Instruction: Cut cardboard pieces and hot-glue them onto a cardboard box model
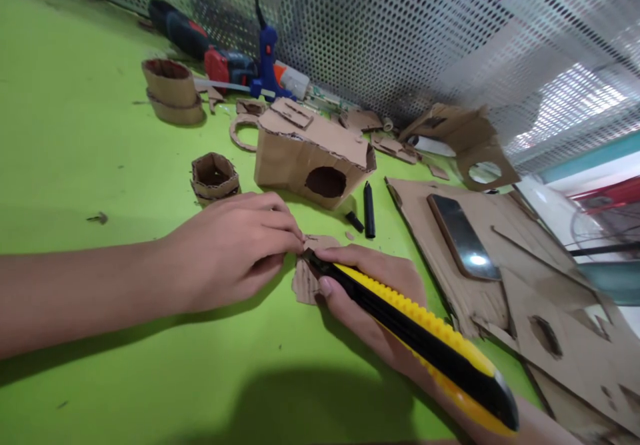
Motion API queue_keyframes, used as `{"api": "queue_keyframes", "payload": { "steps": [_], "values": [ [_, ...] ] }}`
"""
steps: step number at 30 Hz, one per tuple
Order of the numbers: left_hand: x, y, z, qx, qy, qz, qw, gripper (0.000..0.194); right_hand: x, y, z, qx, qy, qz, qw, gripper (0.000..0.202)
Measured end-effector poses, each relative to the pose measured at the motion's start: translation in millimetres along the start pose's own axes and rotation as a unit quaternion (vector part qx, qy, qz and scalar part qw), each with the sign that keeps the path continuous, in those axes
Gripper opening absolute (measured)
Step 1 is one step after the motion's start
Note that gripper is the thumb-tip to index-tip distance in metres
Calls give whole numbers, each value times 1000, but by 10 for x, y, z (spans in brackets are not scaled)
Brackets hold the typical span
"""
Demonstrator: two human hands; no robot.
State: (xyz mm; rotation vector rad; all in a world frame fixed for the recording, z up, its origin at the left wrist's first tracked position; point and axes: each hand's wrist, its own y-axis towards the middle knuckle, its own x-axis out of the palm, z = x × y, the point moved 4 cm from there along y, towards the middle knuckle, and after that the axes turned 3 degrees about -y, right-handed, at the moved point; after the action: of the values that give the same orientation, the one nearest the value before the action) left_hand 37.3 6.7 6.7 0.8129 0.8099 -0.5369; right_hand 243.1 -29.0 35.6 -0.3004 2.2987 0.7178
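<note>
A small torn cardboard piece (306, 281) lies on the green table. My left hand (245, 245) comes in from the left, its fingers closed together with the fingertips pressed on that piece's upper left edge. My right hand (370, 291) is closed around a yellow and black utility knife (415, 325), whose tip touches the cardboard piece beside my left fingertips. The blade itself is hard to make out. Just beyond my hands stands a cardboard box (285, 158) with a round hole in its side. A hexagonal cardboard ring (215, 177) sits behind my left hand.
A black marker (369, 210) and its cap (355, 221) lie beyond my right hand. Cardboard sheets (420, 231) with a phone (463, 238) on top are at the right. A blue glue gun (269, 65) and power tool (225, 66) are by the perforated panel (350, 25).
</note>
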Motion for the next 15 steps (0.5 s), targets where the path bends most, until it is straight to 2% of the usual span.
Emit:
{"api": "queue_keyframes", "payload": {
  "steps": [7,11,15],
  "values": [
    [-36,4,74,57,98,-17,993,28,67,-23,-107,-64,-75,16,995,21],
    [-32,4,132,109,147,-36,983,25,57,-64,-128,-60,-82,38,994,19],
    [-44,19,136,115,153,-34,981,26,37,-76,-118,-59,-61,28,996,20]
  ]
}}
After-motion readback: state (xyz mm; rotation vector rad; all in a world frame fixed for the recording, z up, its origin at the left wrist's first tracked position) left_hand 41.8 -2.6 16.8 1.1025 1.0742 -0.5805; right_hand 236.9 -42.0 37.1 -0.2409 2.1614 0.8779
